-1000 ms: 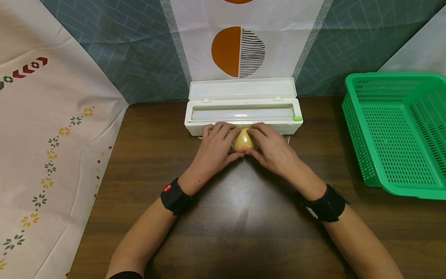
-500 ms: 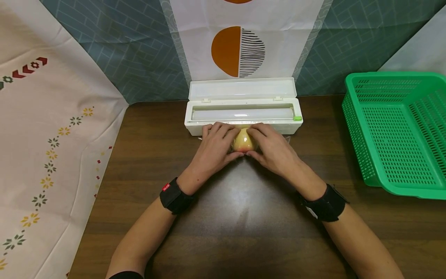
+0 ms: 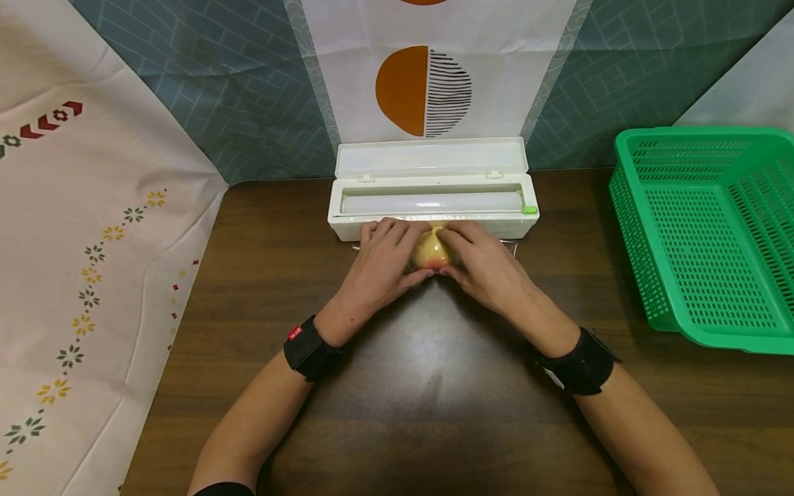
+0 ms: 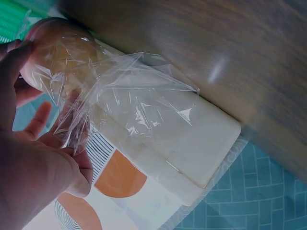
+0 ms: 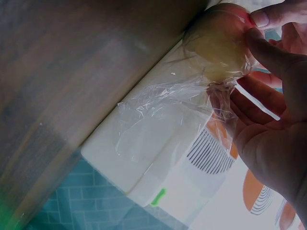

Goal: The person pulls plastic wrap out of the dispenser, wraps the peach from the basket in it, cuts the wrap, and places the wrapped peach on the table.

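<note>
A round yellow fruit with a red blush (image 3: 432, 256) sits between my two hands, covered by clear plastic wrap (image 4: 144, 86). My left hand (image 3: 387, 258) grips its left side, thumb at the near side and fingers over the film toward the back. From the right, my right hand (image 3: 486, 265) holds it in the same way, fingers gathering the film. Both thumb tips nearly meet at the near side of the fruit. Loose, crinkled film (image 5: 158, 98) spreads out beside it, in front of the white wrap dispenser (image 3: 434, 186).
The dispenser's lid (image 3: 431, 158) stands raised, with a roll of film (image 3: 431, 203) inside and a green slider (image 3: 529, 210) at its right end. A green plastic basket (image 3: 660, 275) stands to the right on the brown wooden table (image 3: 422, 427). Patterned cloth (image 3: 74, 241) hangs at left.
My left fingertips have shifted slightly right across the top of the fruit, and less of its top shows between the hands. Little else has moved.
</note>
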`<state>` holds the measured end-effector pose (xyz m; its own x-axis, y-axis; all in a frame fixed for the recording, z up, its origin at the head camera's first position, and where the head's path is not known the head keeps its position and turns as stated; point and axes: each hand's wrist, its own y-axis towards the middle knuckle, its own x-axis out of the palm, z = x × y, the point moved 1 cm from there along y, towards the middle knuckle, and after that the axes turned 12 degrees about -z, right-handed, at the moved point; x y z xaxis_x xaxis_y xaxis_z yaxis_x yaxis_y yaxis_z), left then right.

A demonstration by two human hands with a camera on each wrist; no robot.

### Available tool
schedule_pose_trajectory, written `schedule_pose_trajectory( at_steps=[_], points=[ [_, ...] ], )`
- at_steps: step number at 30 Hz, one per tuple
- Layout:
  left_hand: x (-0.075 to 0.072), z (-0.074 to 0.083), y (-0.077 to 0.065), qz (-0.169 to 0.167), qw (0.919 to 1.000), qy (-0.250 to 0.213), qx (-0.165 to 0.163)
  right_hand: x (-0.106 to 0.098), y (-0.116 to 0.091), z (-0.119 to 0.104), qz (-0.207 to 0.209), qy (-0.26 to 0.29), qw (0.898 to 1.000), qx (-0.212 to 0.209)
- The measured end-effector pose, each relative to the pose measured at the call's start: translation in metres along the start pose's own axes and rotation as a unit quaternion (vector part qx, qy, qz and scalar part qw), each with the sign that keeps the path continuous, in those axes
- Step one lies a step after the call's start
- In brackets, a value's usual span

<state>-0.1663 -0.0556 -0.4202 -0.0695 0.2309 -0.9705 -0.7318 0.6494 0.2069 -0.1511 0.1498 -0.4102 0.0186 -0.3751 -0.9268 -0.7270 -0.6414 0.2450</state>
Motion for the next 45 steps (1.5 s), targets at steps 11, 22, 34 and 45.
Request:
schedule_pose_trajectory(
  at_steps=[11, 22, 34, 45],
  points=[
    [0.002, 0.002, -0.001, -0.023, 0.9991, 0.033, 0.009, 0.0, 0.0, 0.001, -0.009, 0.003, 1.0, -0.001],
    [0.006, 0.007, 0.0, -0.017, 0.9972, 0.072, 0.015, -0.002, 0.0, 0.001, -0.005, 0.017, 1.0, -0.004],
    [0.009, 0.012, 0.001, 0.006, 0.9969, 0.078, 0.002, -0.002, 0.001, 0.002, -0.018, 0.019, 1.0, 0.004],
    [0.01, 0.015, 0.002, 0.025, 0.9934, 0.109, 0.023, -0.002, 0.001, 0.002, -0.02, 0.012, 1.0, 0.007]
  ],
)
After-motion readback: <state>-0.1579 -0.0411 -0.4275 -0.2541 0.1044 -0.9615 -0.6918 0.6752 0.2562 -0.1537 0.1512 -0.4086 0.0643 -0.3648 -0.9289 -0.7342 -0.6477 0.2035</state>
